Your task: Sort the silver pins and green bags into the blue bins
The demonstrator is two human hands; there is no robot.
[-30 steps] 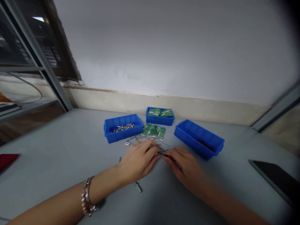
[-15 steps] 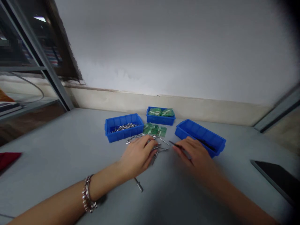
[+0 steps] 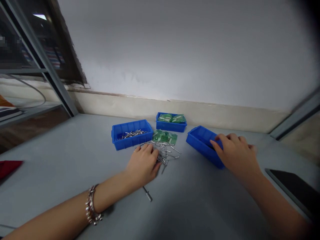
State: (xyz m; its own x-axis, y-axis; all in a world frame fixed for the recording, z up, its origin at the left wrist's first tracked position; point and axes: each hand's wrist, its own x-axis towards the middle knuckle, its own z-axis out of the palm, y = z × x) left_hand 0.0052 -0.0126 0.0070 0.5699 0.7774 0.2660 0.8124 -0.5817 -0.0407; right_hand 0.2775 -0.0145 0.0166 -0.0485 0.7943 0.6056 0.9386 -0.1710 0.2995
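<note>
My left hand (image 3: 143,163) lies over a loose pile of silver pop rivets (image 3: 163,150), its fingers curled in around some of them; the fingertips are partly hidden. One more rivet (image 3: 148,194) rests on the table near my left wrist. To the right, my right hand (image 3: 236,151) is over the near end of a long blue bin (image 3: 202,151). Its thumb and index finger are apart above the bin, with no held thing visible; the other fingertips are hidden. Dark items in this bin are mostly covered by the hand.
Another blue bin (image 3: 132,141) holds many rivets. Behind the pile lie green packets (image 3: 165,136), and a small blue bin (image 3: 171,126) by the wall contains more. A dark flat device (image 3: 291,188) is at right; something red (image 3: 10,168) sits at the left edge.
My right hand has moved right and over the right bin; the dark slender tool it held no longer shows. My left hand has shifted slightly left, uncovering more rivets.
</note>
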